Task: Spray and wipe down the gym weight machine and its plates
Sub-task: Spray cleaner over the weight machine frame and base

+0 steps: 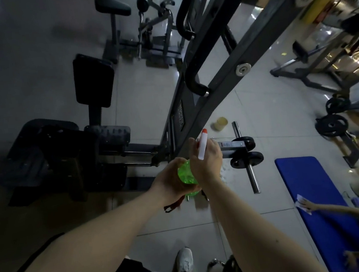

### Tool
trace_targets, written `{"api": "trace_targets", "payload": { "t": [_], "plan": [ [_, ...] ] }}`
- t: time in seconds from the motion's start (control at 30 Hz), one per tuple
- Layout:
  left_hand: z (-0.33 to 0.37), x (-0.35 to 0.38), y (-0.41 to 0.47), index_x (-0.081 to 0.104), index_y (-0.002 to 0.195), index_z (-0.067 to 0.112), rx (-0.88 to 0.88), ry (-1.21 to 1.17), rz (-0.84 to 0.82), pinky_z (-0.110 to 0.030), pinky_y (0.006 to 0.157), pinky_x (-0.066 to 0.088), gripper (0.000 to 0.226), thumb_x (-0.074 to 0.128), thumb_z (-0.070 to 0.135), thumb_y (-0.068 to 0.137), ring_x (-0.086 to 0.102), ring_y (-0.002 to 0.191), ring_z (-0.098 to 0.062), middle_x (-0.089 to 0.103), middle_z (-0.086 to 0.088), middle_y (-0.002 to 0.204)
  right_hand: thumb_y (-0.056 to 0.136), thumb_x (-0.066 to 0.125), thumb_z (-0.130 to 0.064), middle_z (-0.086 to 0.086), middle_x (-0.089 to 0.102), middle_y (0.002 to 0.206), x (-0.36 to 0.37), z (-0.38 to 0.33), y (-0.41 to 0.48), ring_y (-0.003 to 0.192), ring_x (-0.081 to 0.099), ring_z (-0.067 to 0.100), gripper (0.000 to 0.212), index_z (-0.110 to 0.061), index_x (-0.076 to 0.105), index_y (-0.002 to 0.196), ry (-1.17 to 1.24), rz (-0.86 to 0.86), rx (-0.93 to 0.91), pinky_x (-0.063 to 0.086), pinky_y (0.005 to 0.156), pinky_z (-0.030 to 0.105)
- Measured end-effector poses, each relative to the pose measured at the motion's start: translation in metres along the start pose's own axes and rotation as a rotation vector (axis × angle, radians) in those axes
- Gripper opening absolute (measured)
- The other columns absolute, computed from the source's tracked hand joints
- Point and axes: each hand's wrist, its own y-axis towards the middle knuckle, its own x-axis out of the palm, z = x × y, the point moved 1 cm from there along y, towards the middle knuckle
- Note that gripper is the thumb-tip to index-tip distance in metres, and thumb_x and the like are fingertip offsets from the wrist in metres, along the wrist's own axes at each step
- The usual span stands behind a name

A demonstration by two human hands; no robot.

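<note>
Holding the green spray bottle point(186, 175) in mid-air, low and just short of the weight machine point(195, 109). Left hand point(168, 185) wrapped round the bottle's body; right hand point(209, 161) curled round its white spray head point(203, 146), orange tip toward the dark frame. Looks early on: no cloth in either of the hands, so probably only spraying now, with frame, seat pads point(94, 80) and plates point(246, 161) left to wipe. Around: a yellowish jar point(220, 123) on the floor beside the frame, a blue mat point(307, 180) under another person's wiping hand point(306, 204), a plate rack point(332, 124) beyond. Nothing between nozzle and frame.
</note>
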Motion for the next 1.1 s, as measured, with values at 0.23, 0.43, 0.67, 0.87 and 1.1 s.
{"api": "trace_targets", "payload": {
  "t": [0.23,0.43,0.67,0.87,1.1],
  "plan": [
    [0.007,-0.013,0.004,0.040,0.133,0.036,0.042,-0.009,0.070,-0.038,0.107,0.046,0.084,0.079,0.067,0.065,0.054,0.118,-0.010,0.054,0.017,0.127,0.100,0.049,-0.049,-0.003,0.048,0.081,-0.012,-0.022,0.014,0.083,0.046,0.018,0.041,-0.013,0.057,0.081,0.016,0.042,-0.129,0.039,0.072,0.033],
    [0.016,-0.020,0.002,0.042,0.124,0.042,0.114,-0.049,0.160,-0.041,0.099,0.052,0.076,0.079,0.067,0.062,0.058,0.111,-0.007,0.056,0.021,0.119,0.100,0.058,-0.031,-0.008,0.043,0.074,-0.018,-0.030,0.020,0.071,0.046,0.018,0.030,-0.018,0.046,0.075,0.113,0.076,-0.116,0.033,0.066,0.030],
    [0.013,-0.026,-0.005,0.047,0.128,0.039,0.120,-0.116,0.265,-0.035,0.096,0.053,0.077,0.081,0.065,0.065,0.058,0.107,-0.001,0.059,0.021,0.117,0.091,0.048,-0.053,0.003,0.055,0.086,-0.017,-0.048,0.025,0.087,0.045,0.015,0.044,-0.011,0.059,0.084,0.111,-0.011,-0.223,0.029,0.066,0.013],
    [0.034,-0.053,-0.002,0.046,0.124,0.041,0.211,-0.108,0.315,-0.031,0.090,0.053,0.069,0.085,0.058,0.069,0.058,0.105,0.000,0.059,0.020,0.116,0.096,0.063,-0.032,-0.001,0.052,0.082,-0.031,-0.072,0.041,0.078,0.051,0.019,0.027,-0.019,0.050,0.077,0.162,0.061,-0.173,0.038,0.062,0.031],
    [0.084,-0.086,0.004,0.048,0.126,0.036,0.354,-0.120,0.335,-0.040,0.096,0.054,0.068,0.082,0.059,0.071,0.060,0.108,-0.005,0.062,0.016,0.118,0.091,0.054,-0.059,-0.002,0.054,0.092,-0.069,-0.101,0.077,0.094,0.049,0.018,0.045,-0.015,0.062,0.092,0.150,0.157,-0.283,0.047,0.075,0.034]
  ]
}}
